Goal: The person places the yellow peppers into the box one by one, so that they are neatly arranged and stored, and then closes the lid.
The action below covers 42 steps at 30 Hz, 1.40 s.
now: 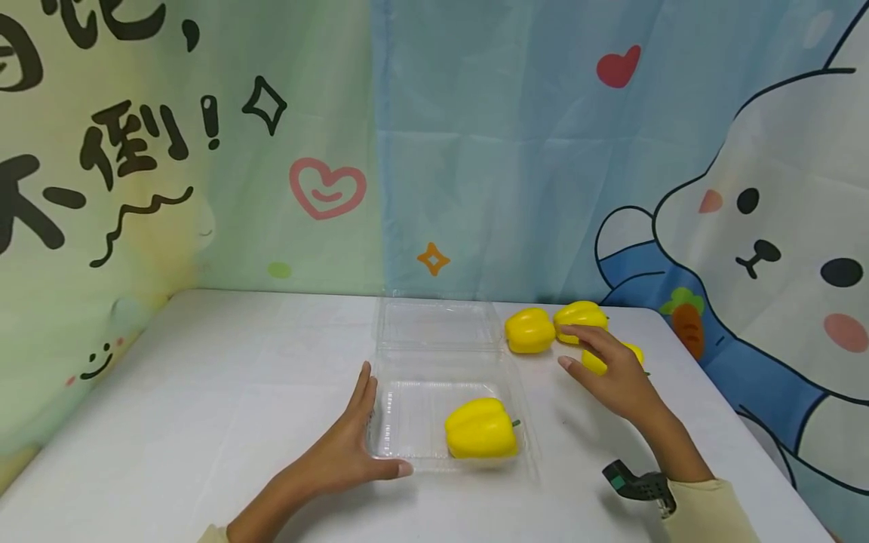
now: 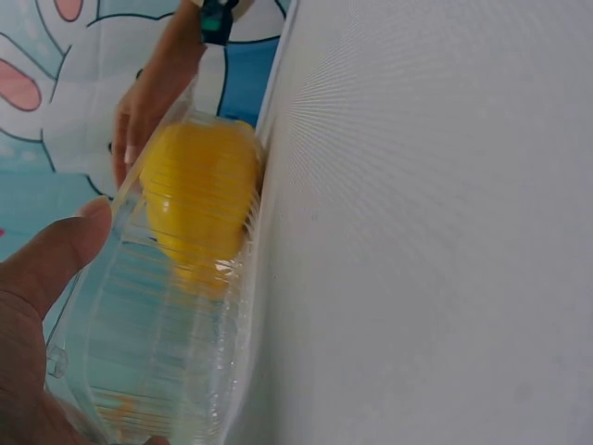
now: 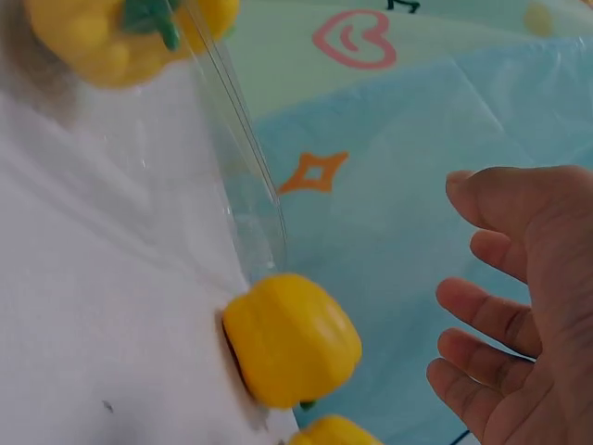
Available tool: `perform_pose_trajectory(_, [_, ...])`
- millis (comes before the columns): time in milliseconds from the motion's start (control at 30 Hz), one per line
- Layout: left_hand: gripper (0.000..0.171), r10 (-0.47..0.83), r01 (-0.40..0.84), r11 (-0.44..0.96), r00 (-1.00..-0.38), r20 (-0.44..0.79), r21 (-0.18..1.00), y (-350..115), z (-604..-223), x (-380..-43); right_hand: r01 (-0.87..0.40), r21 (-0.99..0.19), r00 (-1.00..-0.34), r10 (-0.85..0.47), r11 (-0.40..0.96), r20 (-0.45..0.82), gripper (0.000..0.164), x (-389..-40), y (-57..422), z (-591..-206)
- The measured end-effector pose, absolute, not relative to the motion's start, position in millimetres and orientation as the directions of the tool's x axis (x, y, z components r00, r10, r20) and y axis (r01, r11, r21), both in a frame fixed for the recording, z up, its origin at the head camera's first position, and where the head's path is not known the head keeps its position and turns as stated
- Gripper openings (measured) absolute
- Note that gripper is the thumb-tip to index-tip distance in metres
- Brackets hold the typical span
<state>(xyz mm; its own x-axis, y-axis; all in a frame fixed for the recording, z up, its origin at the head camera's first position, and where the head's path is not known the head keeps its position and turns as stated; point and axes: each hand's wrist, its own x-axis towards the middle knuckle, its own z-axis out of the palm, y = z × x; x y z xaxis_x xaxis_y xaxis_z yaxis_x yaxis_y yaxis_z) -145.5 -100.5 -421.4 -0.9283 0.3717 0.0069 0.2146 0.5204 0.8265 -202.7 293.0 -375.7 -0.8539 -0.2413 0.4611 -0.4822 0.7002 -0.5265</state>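
Observation:
A clear plastic clamshell box (image 1: 414, 422) lies with its lid folded back on the white table. Inside its near right part sits a yellow bell pepper (image 1: 480, 428), seen through the wall in the left wrist view. My left hand (image 1: 346, 445) rests against the box's near left corner, fingers straight along the left side, thumb (image 2: 69, 246) by the front rim. Over the back right, my right hand (image 1: 614, 373) hovers with fingers spread and loosely bent, holding nothing. It partly covers one yellow pepper (image 1: 634, 353); beside it are a second pepper (image 1: 580, 317) and a third (image 1: 529, 330).
The box's lid (image 1: 437, 324) lies toward the back of the table, close to the leftmost loose pepper. Behind the table (image 1: 204, 422) hangs a printed cloth (image 1: 475, 151) with a cartoon animal. The table's right edge runs past the peppers.

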Motion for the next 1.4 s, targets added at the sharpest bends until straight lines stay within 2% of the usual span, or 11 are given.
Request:
perform_pose_trajectory(233, [0.133,0.377,0.213,0.516,-0.926,0.004,0.83,-100,-419,-145,-0.43,-0.499,-0.869,-0.195,0.752,0.454,0.044,-208,310,-382])
perform_pose_trajectory(367, [0.132,0.375,0.218,0.518,-0.927,0.009,0.827,-101,-419,-145,-0.407,-0.523,-0.881,-0.17,0.749,0.442,0.047,-215,320,-389])
perform_pose_trajectory(633, [0.133,0.377,0.216,0.517,-0.926,0.007,0.829,-101,-420,-144,-0.288,-0.506,-0.91,-0.068,0.813,0.409,0.053,-250,374,-441])
perform_pose_trajectory(933, [0.132,0.373,0.218,0.525,-0.928,0.008,0.823,-101,-420,-146,-0.25,-0.545,-0.929,-0.041,0.8,0.367,0.057,-224,361,-406])
perform_pose_trajectory(1200, [0.131,0.373,0.213,0.53,-0.928,0.0,0.82,-101,-420,-146,-0.274,-0.537,-0.91,-0.035,0.798,0.413,0.057,-222,364,-403])
perform_pose_trajectory(1300, [0.132,0.373,0.214,0.535,-0.928,-0.001,0.818,-101,-420,-145,-0.284,-0.533,-0.907,-0.043,0.797,0.419,0.061,-224,371,-406])
perform_pose_trajectory(1400, [0.132,0.373,0.219,0.537,-0.928,0.003,0.814,-102,-420,-146,-0.234,-0.543,-0.929,-0.021,0.807,0.369,0.069,-225,377,-409])
